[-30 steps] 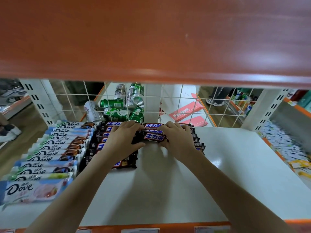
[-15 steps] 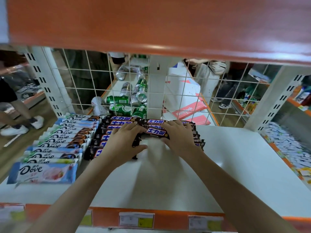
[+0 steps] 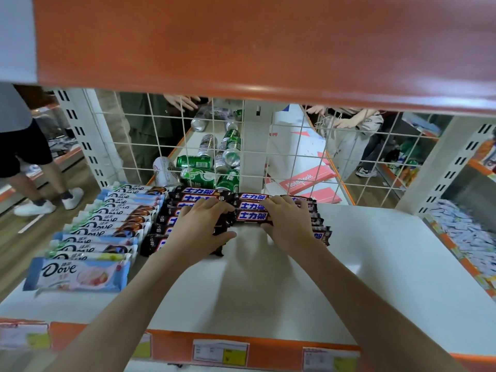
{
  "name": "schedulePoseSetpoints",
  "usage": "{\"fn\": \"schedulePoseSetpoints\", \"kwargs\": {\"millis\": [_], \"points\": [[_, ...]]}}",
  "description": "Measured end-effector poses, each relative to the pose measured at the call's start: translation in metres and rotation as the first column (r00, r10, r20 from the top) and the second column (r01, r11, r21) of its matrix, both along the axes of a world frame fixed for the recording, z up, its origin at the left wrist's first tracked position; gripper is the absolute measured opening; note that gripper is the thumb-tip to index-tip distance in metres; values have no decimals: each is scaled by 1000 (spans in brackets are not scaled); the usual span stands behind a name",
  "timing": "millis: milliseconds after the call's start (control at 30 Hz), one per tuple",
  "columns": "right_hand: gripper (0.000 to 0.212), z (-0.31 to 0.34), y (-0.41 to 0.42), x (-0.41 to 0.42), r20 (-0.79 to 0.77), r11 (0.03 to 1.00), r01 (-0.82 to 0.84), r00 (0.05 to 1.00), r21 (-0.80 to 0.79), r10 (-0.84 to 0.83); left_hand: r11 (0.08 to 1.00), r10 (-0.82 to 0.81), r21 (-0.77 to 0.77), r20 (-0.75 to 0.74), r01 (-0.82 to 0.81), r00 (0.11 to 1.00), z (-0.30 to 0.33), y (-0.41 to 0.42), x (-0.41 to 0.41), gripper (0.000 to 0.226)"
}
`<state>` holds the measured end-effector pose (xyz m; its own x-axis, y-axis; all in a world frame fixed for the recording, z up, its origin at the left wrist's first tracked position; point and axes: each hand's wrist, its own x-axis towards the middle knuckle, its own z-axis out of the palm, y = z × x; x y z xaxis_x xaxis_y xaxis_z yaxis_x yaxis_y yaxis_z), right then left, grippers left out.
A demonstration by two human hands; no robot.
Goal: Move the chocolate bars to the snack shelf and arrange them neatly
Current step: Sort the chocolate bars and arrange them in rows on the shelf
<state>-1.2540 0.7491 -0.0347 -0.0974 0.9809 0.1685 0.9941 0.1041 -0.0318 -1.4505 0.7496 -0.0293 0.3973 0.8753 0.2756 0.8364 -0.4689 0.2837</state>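
Since a moment ago, both my hands stay on the dark chocolate bars while my view has tipped down, revealing more of the orange price strip [image 3: 268, 353] at the shelf's front edge. On the white shelf [image 3: 375, 264], my left hand [image 3: 198, 229] rests curled over the left stack of dark bars [image 3: 171, 210], thumb tucked under their near ends. My right hand [image 3: 291, 224] grips the front bar [image 3: 251, 216] of the right stack. Every bar lies flat, long axis running left to right, stacked in rows toward the wire back panel [image 3: 295, 157]. Blue-and-white bars [image 3: 77, 275] line the left side, just beside the dark ones.
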Motion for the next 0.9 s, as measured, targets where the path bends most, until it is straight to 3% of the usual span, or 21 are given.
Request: {"fn": "schedulePoseSetpoints", "kwargs": {"millis": [600,900], "points": [[36,31,-141,-41,-179,966,118,981,228,-77,992,-88,88,33,85,996,21,-97,-25,49],[37,33,-234,-68,-177,970,182,972,161,-153,990,-126,61,33,124,991,18,-181,-56,46]]}}
